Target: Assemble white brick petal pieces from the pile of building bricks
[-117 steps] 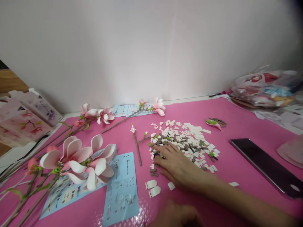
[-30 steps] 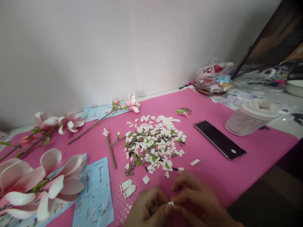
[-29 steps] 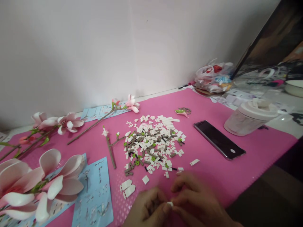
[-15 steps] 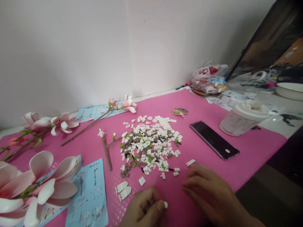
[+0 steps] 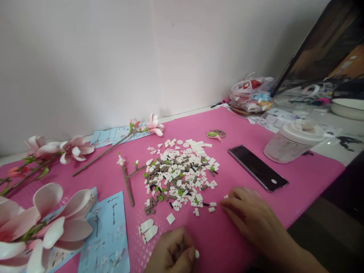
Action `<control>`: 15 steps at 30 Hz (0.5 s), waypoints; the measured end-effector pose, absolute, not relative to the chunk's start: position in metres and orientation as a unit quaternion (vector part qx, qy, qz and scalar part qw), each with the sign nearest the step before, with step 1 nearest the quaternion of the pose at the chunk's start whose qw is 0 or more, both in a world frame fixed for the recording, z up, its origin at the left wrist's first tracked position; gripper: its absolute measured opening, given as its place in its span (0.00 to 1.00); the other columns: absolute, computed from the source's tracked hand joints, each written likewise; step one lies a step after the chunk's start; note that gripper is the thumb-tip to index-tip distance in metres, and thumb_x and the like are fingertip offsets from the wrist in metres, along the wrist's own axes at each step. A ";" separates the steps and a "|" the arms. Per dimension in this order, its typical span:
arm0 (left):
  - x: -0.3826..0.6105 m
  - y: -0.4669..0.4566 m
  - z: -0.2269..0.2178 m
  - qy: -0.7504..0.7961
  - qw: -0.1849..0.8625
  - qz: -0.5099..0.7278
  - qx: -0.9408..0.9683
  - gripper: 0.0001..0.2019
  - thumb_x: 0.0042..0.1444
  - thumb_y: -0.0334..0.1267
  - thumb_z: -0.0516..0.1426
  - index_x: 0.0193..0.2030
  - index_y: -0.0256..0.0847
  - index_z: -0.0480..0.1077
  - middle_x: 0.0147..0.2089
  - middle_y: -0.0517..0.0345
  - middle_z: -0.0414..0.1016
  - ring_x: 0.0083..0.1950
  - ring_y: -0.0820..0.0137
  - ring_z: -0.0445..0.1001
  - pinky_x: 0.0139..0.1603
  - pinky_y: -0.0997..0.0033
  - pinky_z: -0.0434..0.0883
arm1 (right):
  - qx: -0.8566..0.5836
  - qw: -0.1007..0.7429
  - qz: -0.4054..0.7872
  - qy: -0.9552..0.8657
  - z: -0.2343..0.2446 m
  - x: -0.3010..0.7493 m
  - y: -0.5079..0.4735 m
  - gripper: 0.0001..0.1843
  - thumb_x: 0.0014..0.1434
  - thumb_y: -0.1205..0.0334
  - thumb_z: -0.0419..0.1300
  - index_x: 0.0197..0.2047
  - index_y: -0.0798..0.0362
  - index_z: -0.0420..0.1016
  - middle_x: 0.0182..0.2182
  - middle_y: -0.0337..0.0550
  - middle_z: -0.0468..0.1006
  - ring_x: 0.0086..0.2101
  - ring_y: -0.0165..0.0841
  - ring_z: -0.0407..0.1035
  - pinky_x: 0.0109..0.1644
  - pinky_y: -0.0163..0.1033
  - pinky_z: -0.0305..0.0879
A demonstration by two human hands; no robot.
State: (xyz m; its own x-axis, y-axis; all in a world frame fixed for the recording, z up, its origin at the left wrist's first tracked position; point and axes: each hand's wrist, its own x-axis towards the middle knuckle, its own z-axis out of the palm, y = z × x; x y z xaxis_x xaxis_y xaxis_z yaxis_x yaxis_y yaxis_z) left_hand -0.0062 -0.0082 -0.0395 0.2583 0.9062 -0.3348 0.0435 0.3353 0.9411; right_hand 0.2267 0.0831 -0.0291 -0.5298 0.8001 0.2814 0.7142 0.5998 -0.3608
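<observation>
Pinching a small white brick (image 5: pixel 197 254) in the curled fingers (image 5: pixel 190 253) of your left hand (image 5: pixel 172 251), you hold it at the near edge of the view, over the pink mat (image 5: pixel 307 182). Your right hand (image 5: pixel 251 216) sits to the right, low over the mat. Its fingers (image 5: pixel 233 204) are slightly spread, with the tips just beside a white plate (image 5: pixel 226 196).

The plate lies off the near-right edge of a loose pile of white, taupe and lime-green bricks (image 5: pixel 179 176). Between your left hand and the pile lie a lone white tile (image 5: pixel 170 218) and two white wedge pieces (image 5: pixel 148 230), side by side.

Left of the pile, a part-built branch (image 5: pixel 127 182) lies flat with a white tip. Far of the pile sits a small green-and-pink leaf piece (image 5: pixel 216 134). To the right lie a black smartphone (image 5: pixel 257 167) and a lidded white cup (image 5: pixel 292 144).

At near left, a large pink-and-white magnolia (image 5: pixel 57 223) rests on blue instruction sheets (image 5: pixel 108 235). Another finished magnolia stem (image 5: pixel 75 149) lies at far left, below the white wall (image 5: pixel 85 57). Plastic bags (image 5: pixel 251 94) are heaped at the far-right corner.
</observation>
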 end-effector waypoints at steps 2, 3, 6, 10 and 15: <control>-0.007 -0.007 -0.041 0.512 0.626 0.315 0.497 0.15 0.56 0.48 0.54 0.26 0.42 0.59 0.22 0.65 0.58 0.24 0.74 0.55 0.24 0.74 0.50 | -0.432 0.211 0.108 -0.870 -0.029 0.221 0.083 0.11 0.63 0.68 0.54 0.34 0.51 0.78 0.28 0.44 0.70 0.32 0.39 0.63 0.37 0.45 0.56; -0.008 -0.007 -0.041 0.512 0.618 0.307 0.511 0.15 0.57 0.48 0.53 0.26 0.42 0.58 0.22 0.64 0.58 0.24 0.74 0.55 0.25 0.74 0.51 | -0.429 0.211 0.114 -0.871 -0.029 0.219 0.082 0.11 0.63 0.68 0.55 0.34 0.51 0.78 0.28 0.44 0.70 0.32 0.38 0.63 0.37 0.44 0.56; -0.008 -0.006 -0.042 0.503 0.613 0.311 0.525 0.16 0.57 0.50 0.53 0.26 0.43 0.57 0.23 0.64 0.58 0.24 0.73 0.55 0.25 0.73 0.51 | -0.421 0.213 0.123 -0.873 -0.028 0.213 0.082 0.11 0.64 0.67 0.55 0.33 0.53 0.77 0.28 0.44 0.69 0.32 0.38 0.62 0.37 0.44 0.55; -0.009 -0.004 -0.042 0.481 0.636 0.319 0.512 0.20 0.56 0.57 0.53 0.26 0.43 0.57 0.22 0.65 0.56 0.23 0.74 0.53 0.24 0.73 0.49 | -0.421 0.202 0.121 -0.876 -0.029 0.211 0.082 0.08 0.63 0.65 0.56 0.34 0.53 0.76 0.30 0.44 0.69 0.33 0.39 0.62 0.38 0.45 0.55; -0.011 -0.003 -0.046 0.496 0.617 0.304 0.530 0.17 0.57 0.51 0.54 0.27 0.42 0.58 0.24 0.64 0.57 0.25 0.74 0.54 0.26 0.73 0.52 | -0.415 0.190 0.120 -0.882 -0.031 0.207 0.086 0.07 0.63 0.66 0.57 0.34 0.52 0.76 0.30 0.44 0.70 0.33 0.39 0.62 0.39 0.45 0.55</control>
